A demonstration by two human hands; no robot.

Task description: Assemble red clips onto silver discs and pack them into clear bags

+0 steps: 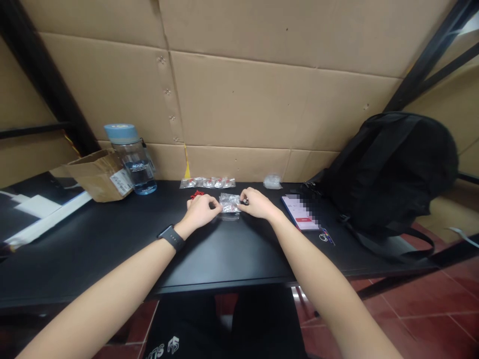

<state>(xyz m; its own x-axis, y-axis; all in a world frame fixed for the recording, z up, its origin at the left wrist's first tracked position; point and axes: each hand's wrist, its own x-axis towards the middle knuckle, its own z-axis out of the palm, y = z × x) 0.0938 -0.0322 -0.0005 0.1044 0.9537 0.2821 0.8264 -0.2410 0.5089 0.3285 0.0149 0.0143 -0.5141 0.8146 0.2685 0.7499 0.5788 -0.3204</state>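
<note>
A small clear plastic bag lies between my two hands over the black table. My left hand, with a dark watch on the wrist, pinches the bag's left edge between thumb and fingertips. On the opposite edge, my right hand is closed with its fingertips on the plastic. What the bag holds is too small to make out. A little heap of red pieces sits just behind my left hand, partly covered by it. Farther back, a row of clear bags with red bits lies along the cardboard wall.
A clear bundle of plastic lies at the back. To the right are a lit phone and a black backpack. At left stand a water bottle, a cardboard box and a white power strip. Cardboard walls the back.
</note>
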